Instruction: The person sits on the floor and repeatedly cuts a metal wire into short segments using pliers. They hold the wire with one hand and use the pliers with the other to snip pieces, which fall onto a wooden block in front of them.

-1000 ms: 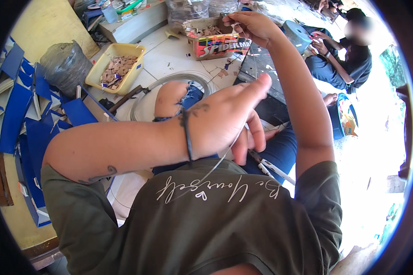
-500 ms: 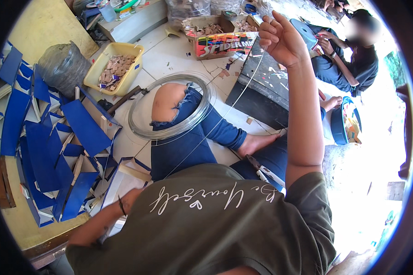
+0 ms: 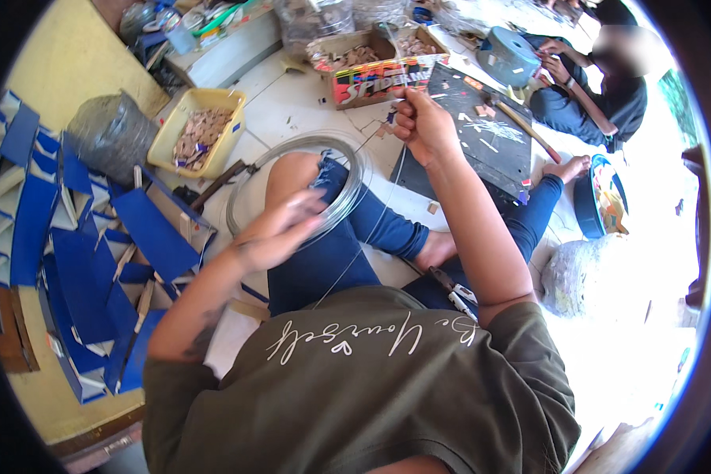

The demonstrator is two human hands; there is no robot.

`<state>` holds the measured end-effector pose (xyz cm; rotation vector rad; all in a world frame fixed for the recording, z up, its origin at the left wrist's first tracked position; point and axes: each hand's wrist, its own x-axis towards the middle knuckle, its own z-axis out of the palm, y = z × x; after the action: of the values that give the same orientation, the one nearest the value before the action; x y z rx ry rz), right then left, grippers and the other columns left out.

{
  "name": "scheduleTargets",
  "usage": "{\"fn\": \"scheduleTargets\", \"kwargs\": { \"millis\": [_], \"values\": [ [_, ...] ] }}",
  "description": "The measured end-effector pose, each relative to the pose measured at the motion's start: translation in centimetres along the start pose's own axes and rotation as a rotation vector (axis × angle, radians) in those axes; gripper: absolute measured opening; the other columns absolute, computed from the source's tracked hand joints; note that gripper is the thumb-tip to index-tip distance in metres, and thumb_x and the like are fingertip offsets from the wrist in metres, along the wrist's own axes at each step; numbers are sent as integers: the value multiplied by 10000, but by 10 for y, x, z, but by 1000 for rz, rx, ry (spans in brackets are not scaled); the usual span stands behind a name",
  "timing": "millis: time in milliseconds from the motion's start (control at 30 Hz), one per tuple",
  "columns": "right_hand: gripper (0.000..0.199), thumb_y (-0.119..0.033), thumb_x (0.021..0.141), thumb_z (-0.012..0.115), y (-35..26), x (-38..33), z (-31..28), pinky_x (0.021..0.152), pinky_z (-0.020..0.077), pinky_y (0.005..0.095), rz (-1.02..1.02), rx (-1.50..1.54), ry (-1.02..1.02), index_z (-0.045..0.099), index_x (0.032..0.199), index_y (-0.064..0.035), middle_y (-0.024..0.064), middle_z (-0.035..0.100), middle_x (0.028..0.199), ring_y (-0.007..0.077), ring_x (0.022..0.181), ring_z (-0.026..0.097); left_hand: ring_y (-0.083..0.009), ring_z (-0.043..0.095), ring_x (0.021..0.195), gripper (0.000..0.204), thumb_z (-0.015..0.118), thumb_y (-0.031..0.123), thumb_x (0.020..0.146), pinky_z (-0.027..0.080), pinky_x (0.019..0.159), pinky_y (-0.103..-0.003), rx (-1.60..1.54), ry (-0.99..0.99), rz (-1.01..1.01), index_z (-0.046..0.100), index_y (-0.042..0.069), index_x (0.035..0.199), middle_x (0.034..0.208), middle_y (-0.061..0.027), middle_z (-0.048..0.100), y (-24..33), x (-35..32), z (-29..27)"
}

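Observation:
A coil of thin silvery wire (image 3: 359,183) rests around my raised left knee. My left hand (image 3: 280,229), blurred by motion, reaches over the coil's near left side with fingers stretched out; whether it touches the wire is unclear. Raised in front of me, my right hand (image 3: 426,126) is closed in a pinch on a strand of wire, which slants down toward my lap. Pliers (image 3: 457,294) with white handles lie on my lap, below my bare foot.
Blue box-like pieces (image 3: 79,268) are heaped at left. A yellow basin (image 3: 156,146) and a printed carton (image 3: 363,85) hold small brown pieces. A hammer (image 3: 525,128) lies on a black block (image 3: 450,118). A co-worker (image 3: 581,103) sits at far right, near a round tub (image 3: 584,205).
My right hand has come down and leftward, still pinching the wire. My left hand has risen from beside my body to the coil.

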<state>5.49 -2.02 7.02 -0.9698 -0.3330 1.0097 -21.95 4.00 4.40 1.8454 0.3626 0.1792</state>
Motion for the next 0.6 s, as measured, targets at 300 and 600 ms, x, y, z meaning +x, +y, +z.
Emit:
{"fn": "scheduleTargets", "kwargs": {
  "millis": [300, 600],
  "values": [
    [206, -182, 931, 434, -15, -18, -61, 671, 431, 237, -109, -199, -20, 572, 899, -33, 8, 535, 721, 117, 673, 523, -88, 415, 399, 340, 357, 289, 963, 318, 399, -254, -221, 26, -75, 510, 51, 775, 468, -8, 435, 15, 148, 120],
    [223, -173, 899, 513, -12, -20, -99, 728, 441, 225, -177, -539, 131, 623, 885, 21, 38, 626, 809, 83, 767, 551, -72, 461, 436, 228, 408, 237, 956, 360, 439, -180, -520, 28, -145, 501, 29, 949, 645, -47, 562, -8, 165, 145]
  ]
}}
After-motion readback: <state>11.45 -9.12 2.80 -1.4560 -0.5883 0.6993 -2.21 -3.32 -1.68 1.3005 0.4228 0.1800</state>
